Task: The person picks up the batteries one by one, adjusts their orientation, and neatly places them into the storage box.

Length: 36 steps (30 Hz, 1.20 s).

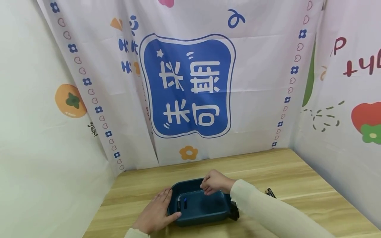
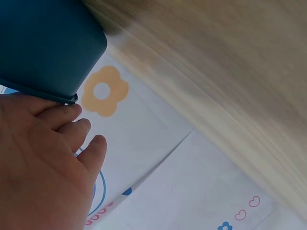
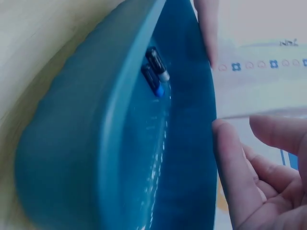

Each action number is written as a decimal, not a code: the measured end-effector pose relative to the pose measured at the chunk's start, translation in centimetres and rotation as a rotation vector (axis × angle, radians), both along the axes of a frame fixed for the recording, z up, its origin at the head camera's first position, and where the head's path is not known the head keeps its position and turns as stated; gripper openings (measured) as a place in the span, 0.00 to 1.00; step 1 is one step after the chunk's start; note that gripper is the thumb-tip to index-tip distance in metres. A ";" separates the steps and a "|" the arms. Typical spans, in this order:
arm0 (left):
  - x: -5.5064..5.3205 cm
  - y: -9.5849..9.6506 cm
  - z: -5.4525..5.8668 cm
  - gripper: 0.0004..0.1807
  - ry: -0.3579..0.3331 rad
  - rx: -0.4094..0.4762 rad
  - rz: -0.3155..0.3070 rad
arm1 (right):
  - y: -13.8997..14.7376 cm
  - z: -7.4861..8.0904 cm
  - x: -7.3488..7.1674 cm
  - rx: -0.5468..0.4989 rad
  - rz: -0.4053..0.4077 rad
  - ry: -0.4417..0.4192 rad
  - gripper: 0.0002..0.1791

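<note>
A dark teal plastic basin [image 1: 205, 205] stands on the table. My left hand [image 1: 157, 210] rests against its left end, fingers straight along the rim and thumb over the near corner. In the left wrist view, the fingertips lie right at the rim. My right hand [image 1: 215, 182] is over the basin's far side, fingers partly bent. The right wrist view shows a gap between its thumb and index finger, with nothing held there. Inside the basin's left end lie two small dark cylinders that look like batteries, one pale-tipped [image 3: 157, 63], the other blue-tipped [image 3: 152, 80].
A crumpled black thing [image 1: 234, 211] lies against the basin's right end. More small dark cylinders [image 1: 270, 192] lie on the wooden table [image 1: 143, 185] to the right, partly behind my right sleeve [image 1: 268, 208]. Printed white cloth [image 1: 253, 115] hangs around the table.
</note>
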<state>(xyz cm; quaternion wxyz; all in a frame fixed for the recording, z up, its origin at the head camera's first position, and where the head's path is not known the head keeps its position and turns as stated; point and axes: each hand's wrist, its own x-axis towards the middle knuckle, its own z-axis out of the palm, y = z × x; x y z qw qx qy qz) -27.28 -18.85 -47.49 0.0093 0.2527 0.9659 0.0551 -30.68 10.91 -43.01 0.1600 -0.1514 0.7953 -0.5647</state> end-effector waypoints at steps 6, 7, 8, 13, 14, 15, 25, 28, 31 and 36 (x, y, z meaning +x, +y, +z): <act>0.3 -0.1 -0.3 0.54 0.012 0.005 -0.014 | 2.5 -0.5 0.4 -0.022 -0.037 -0.022 0.07; 0.4 -0.1 -0.3 0.54 0.013 0.007 -0.017 | 3.0 -0.6 0.4 -0.025 -0.048 -0.029 0.07; 0.4 -0.1 -0.4 0.53 0.014 0.008 -0.021 | 3.5 -0.7 0.5 -0.029 -0.059 -0.034 0.07; 0.2 -0.1 -0.2 0.53 0.029 0.000 -0.033 | 6.4 -1.1 0.4 -0.049 -0.117 -0.057 0.13; 0.2 0.0 -0.2 0.52 0.032 -0.001 -0.035 | 7.0 -1.1 0.5 -0.049 -0.131 -0.059 0.14; 0.2 0.0 -0.2 0.52 0.033 -0.004 -0.038 | 7.5 -1.2 0.4 -0.049 -0.143 -0.063 0.15; 0.4 -0.2 0.6 0.51 0.019 0.008 -0.050 | 12.9 -1.2 1.1 -0.029 -0.262 -0.066 0.17; 0.4 -0.3 0.9 0.52 0.012 0.023 -0.047 | 14.1 -1.1 1.5 0.008 -0.277 -0.057 0.16; 0.3 -0.2 1.0 0.54 -0.008 0.008 -0.037 | 15.3 -1.3 2.0 0.042 -0.298 -0.059 0.15; 0.1 0.2 0.6 0.59 -0.047 -0.041 -0.024 | 17.3 -1.9 2.6 0.062 -0.323 -0.080 0.15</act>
